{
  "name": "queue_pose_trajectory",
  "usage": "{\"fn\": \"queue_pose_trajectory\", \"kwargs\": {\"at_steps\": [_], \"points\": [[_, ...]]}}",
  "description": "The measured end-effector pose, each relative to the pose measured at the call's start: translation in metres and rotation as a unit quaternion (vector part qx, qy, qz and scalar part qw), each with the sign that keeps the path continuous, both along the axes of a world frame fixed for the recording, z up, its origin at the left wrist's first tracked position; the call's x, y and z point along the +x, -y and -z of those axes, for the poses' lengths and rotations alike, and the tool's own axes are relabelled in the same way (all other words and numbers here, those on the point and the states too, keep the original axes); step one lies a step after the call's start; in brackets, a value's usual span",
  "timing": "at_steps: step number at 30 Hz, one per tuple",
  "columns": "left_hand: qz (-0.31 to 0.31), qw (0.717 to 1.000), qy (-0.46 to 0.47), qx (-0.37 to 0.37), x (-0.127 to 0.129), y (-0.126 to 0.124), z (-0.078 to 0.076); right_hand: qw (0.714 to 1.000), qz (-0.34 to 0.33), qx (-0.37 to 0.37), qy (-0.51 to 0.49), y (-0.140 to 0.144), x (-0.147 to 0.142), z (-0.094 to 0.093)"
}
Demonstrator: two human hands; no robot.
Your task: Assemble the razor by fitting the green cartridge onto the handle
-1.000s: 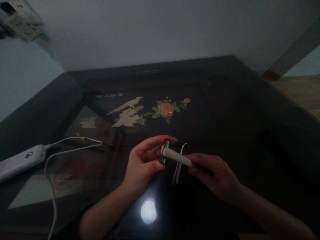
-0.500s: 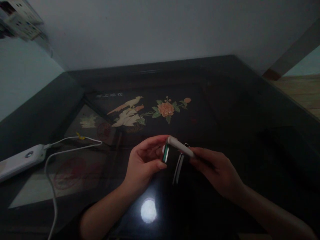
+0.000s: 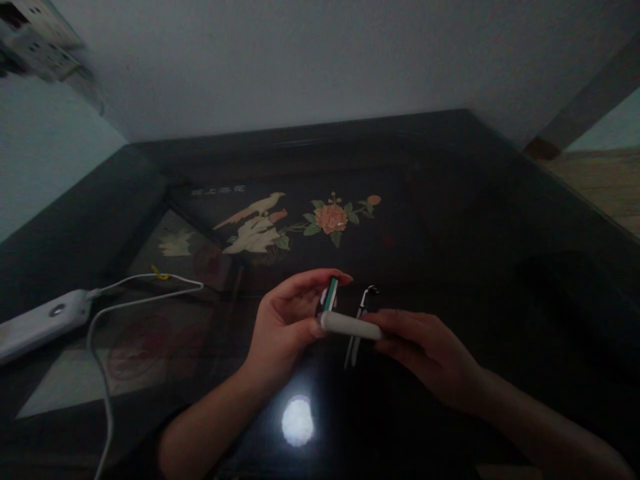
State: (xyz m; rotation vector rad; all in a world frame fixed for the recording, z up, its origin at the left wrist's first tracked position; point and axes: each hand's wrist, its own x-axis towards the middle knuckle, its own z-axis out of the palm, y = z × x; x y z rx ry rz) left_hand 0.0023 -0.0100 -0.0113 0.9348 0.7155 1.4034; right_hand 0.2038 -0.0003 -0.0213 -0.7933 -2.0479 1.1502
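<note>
The left hand (image 3: pixel 287 320) pinched a small green-and-white flat piece (image 3: pixel 329 295) between thumb and forefinger. The right hand (image 3: pixel 430 350) had its fingers clamped on a white cylindrical stick (image 3: pixel 347 325), its tip touching the left thumb. Both hovered above the dark glossy worktop (image 3: pixel 450 220).

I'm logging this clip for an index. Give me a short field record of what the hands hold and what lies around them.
left hand: pinches a small green-edged flat piece
right hand: grips a white stick-shaped tool, tip by the left fingers
beneath: metal tweezers on the dark glossy table
left side: white power bank with white cable
lighting: dim
</note>
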Motion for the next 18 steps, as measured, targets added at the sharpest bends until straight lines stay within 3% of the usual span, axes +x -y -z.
{"fn": "queue_pose_trajectory", "kwargs": {"at_steps": [5,9,11,14,18], "points": [[0.011,1.000,0.010,-0.005,0.0002,0.0007,-0.0009,0.997,0.079,-0.005,0.000,0.0004,0.0006,0.0007],[0.026,0.999,0.021,0.005,0.0003,0.0013,-0.0024,1.000,-0.002,-0.001,-0.014,0.0004,-0.0001,-0.0013],[0.033,0.999,0.026,0.009,0.0000,0.0014,-0.0025,1.000,0.003,0.006,-0.021,0.0003,-0.0005,-0.0011],[0.037,0.999,0.027,0.001,-0.0006,0.0013,-0.0021,0.997,0.071,0.007,-0.020,0.0001,-0.0004,0.0004],[0.038,0.999,0.025,0.010,-0.0009,0.0014,-0.0017,1.000,0.001,0.026,-0.017,0.0004,0.0004,0.0011]]}}
